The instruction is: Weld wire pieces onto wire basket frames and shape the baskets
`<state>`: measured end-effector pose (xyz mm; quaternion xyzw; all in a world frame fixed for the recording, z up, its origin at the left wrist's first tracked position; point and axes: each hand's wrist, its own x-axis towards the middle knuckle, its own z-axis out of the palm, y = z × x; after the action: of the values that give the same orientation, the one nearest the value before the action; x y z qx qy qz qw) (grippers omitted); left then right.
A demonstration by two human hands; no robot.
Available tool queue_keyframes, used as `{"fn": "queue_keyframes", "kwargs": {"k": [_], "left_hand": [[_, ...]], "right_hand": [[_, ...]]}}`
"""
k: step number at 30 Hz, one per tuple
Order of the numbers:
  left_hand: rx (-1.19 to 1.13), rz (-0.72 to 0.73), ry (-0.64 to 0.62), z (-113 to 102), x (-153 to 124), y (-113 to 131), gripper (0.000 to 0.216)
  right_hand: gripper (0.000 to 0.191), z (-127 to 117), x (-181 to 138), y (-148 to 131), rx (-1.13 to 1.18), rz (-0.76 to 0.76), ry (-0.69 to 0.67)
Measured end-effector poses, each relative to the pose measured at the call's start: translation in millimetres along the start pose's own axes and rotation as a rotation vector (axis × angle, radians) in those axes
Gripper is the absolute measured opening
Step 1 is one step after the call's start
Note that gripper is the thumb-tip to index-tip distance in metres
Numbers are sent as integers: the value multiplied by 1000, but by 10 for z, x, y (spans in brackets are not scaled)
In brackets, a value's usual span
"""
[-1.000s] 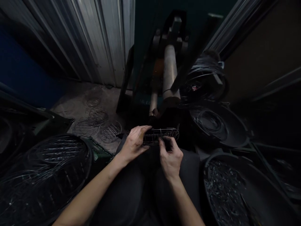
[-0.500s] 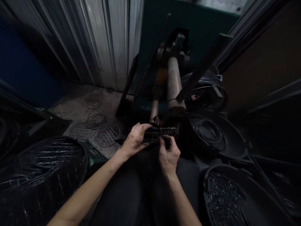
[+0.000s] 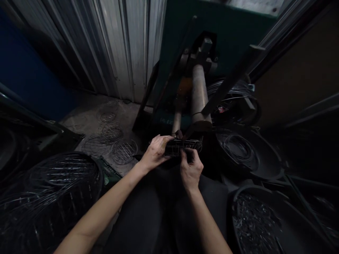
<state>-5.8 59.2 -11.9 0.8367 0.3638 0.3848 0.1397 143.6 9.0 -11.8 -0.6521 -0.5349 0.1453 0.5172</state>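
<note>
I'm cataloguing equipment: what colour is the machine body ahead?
The machine body is dark green, showing best in the head view.

Dim metalworking workshop
Green machine with metal cylinders, wire coils, a tub of small metal pieces, round wire grids on the bare floor, and a corrugated metal wall
</note>
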Motion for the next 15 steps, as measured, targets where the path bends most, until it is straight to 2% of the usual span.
{"fn": "queue_keyframes", "kwargs": {"k": [7,9,12,15], "left_hand": [[67,57,4,17,-6,-99,58],[78,37,3,6,33,-91,57],[52,-19,-18,-39,62,-36,58],[-34,-124,-26,-74,-46,21,58]], "right_hand": [[20,82,-5,-36,20,-10,3],[19,34,-10,-67,15,-25,-7],[21,-260,-72,-48,15,-34,14],[24,-746,-190,109,-63,103,132]]}}
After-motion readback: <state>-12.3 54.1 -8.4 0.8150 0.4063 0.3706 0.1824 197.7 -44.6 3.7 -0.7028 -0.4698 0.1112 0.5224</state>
